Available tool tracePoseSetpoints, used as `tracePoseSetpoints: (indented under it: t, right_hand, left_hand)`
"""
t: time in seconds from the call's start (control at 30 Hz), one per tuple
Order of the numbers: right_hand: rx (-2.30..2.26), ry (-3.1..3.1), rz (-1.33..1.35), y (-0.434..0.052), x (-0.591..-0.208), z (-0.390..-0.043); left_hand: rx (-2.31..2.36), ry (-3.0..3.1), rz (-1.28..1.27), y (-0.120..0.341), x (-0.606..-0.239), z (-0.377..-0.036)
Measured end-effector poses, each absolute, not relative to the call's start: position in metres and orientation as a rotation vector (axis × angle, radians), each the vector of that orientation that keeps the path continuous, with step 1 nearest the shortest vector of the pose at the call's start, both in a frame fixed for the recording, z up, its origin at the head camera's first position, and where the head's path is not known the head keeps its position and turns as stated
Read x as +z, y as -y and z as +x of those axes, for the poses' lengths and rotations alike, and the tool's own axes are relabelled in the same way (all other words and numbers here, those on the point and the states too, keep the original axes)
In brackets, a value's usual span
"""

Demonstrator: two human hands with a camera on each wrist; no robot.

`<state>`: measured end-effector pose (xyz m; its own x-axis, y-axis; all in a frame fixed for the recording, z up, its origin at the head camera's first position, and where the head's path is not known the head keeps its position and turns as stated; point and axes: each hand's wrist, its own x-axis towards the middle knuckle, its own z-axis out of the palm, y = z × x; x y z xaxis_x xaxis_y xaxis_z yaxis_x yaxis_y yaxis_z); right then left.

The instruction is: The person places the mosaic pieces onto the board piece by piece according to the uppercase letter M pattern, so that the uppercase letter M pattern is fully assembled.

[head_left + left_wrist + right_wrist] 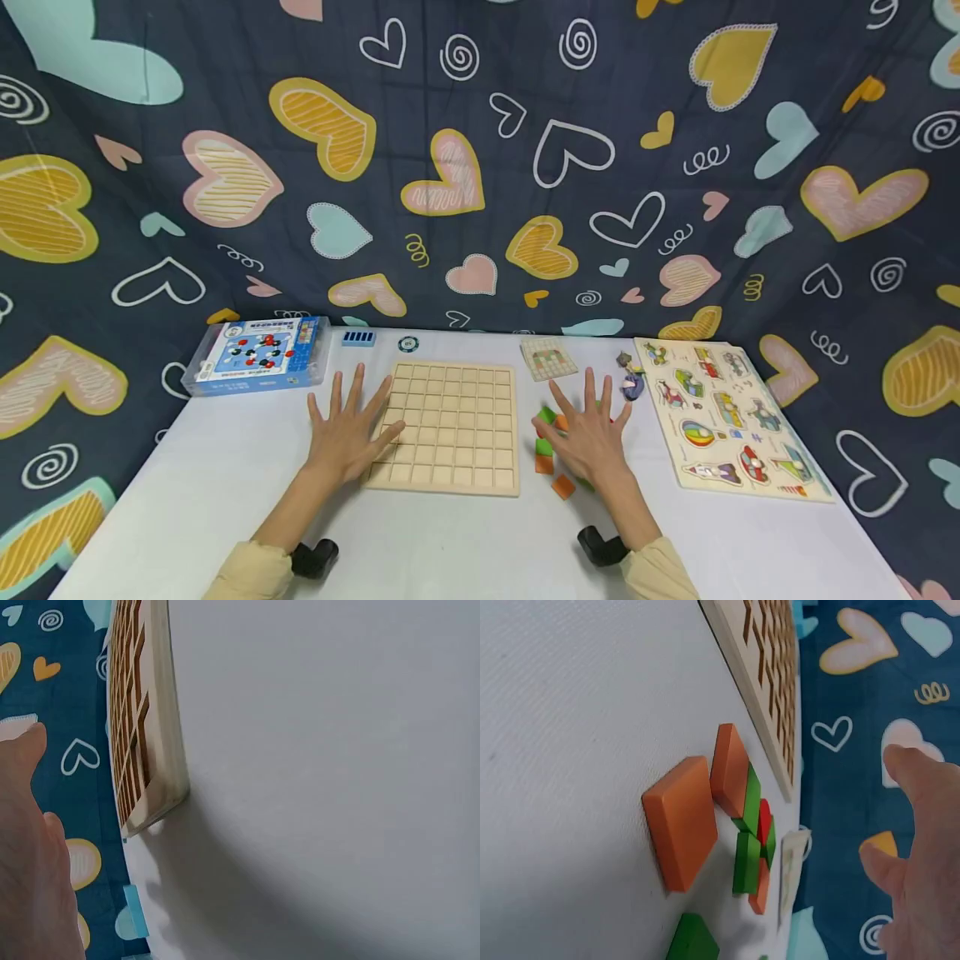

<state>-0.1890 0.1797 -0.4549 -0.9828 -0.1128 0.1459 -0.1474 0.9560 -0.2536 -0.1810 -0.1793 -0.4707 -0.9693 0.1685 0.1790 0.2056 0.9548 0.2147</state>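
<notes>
Your left hand [347, 433] rests spread-fingered at the empty grid board [450, 427], right hand [591, 436] spread over the blocks [545, 447]; placement appears unstarted, so pinch one block next.

Blue box [258, 356], peg puzzle [723, 417], perhaps a small card [549, 358].

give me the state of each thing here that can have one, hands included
left hand: open, fingers spread, over the board's left edge
right hand: open, fingers spread, above the blocks
grid board: flat on table, all cells empty
coloured blocks: loose, in a small cluster beside the board
vehicle puzzle: flat, pieces seated
blue box: closed
</notes>
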Motion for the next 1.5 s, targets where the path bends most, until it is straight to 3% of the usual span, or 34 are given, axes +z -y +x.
tracePoseSetpoints:
  t: [0.43, 0.77, 0.97, 1.23, 1.5]
  right_hand:
    - [0.414, 2.952, 0.242, -0.197, -0.458, -0.179]
    - [0.481, 2.949, 0.252, -0.207, -0.459, -0.169]
    - [0.567, 2.936, 0.287, -0.214, -0.460, -0.165]
    - [1.141, 2.782, 0.262, -0.228, -0.456, -0.160]
    - [1.626, 2.627, 0.036, -0.242, -0.448, -0.159]
  left_hand:
    - [-0.452, 2.945, -0.437, 0.182, -0.473, -0.154]
    - [-0.664, 2.956, -0.851, 0.221, -0.467, -0.165]
    - [-0.669, 3.002, -0.944, 0.233, -0.466, -0.170]
    - [-0.698, 3.031, -0.967, 0.236, -0.464, -0.175]
    - [-0.737, 3.034, -0.976, 0.236, -0.465, -0.176]
